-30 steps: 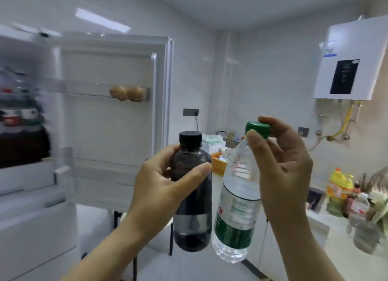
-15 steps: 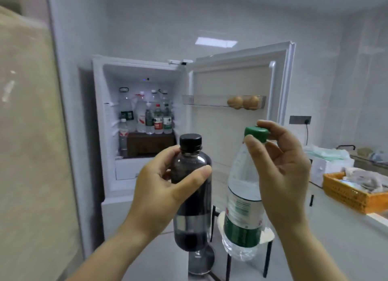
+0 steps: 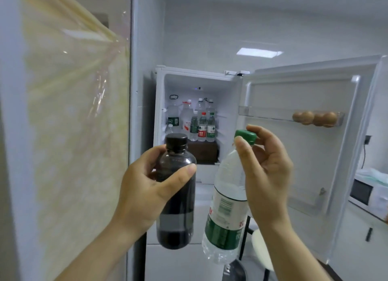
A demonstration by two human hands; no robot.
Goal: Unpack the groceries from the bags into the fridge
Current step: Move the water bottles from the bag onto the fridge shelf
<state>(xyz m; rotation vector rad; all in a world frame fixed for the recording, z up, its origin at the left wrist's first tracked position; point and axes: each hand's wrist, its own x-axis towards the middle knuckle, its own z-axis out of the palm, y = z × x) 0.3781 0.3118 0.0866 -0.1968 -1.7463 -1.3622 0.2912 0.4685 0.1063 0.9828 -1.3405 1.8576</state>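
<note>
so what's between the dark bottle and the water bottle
Nothing. The head view shows a bare gap between the dark bottle in the left hand and the water bottle in the right hand.

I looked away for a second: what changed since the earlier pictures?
The view swung left to face the open fridge. Nothing was grasped or released: left hand still grips the dark bottle, right hand still pinches the green cap of the water bottle.

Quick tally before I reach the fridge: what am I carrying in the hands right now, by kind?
dark bottle with black cap, gripped by the left hand: 1
clear water bottle with green cap, pinched near its top by the right hand: 1
Total: 2
</note>
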